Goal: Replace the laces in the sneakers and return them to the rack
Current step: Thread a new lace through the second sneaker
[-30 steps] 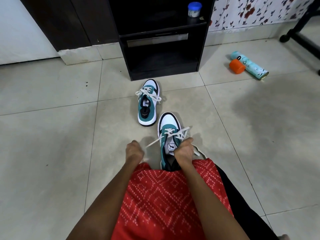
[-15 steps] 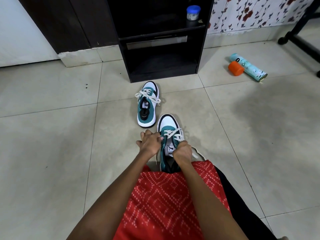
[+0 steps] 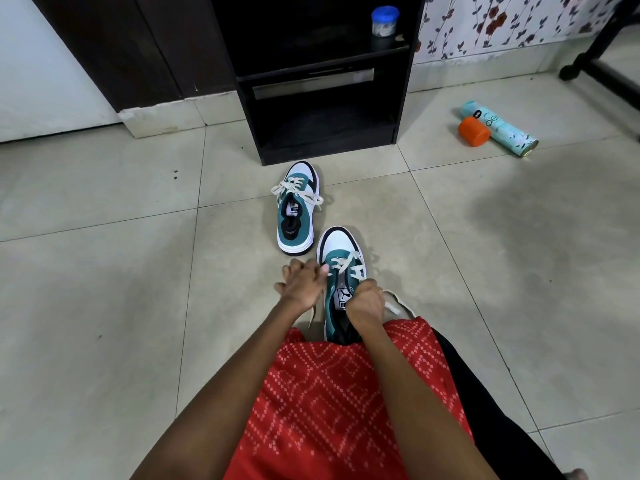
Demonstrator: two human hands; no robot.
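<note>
Two teal, white and black sneakers stand on the tiled floor. The near sneaker [image 3: 341, 252] sits right in front of my lap, its cream lace [image 3: 348, 266] crossed over the tongue. My left hand [image 3: 301, 282] is at the sneaker's left side, fingers curled on the left lace end, which trails down beside the shoe. My right hand [image 3: 365, 301] grips the right part of the lace over the tongue; a loose end [image 3: 396, 303] lies to its right. The far sneaker [image 3: 296, 209] is laced and stands before the black rack [image 3: 325, 98].
A blue-lidded jar [image 3: 384, 20] stands on the rack's upper shelf. An orange cap [image 3: 473, 130] and a light blue spray can [image 3: 502, 129] lie on the floor at the right. A black stand leg [image 3: 602, 74] is at the far right. My red patterned lap fills the bottom.
My left hand has moved from out at the left, where it pulled the lace taut, in against the near sneaker's left side. My right hand stays on the tongue.
</note>
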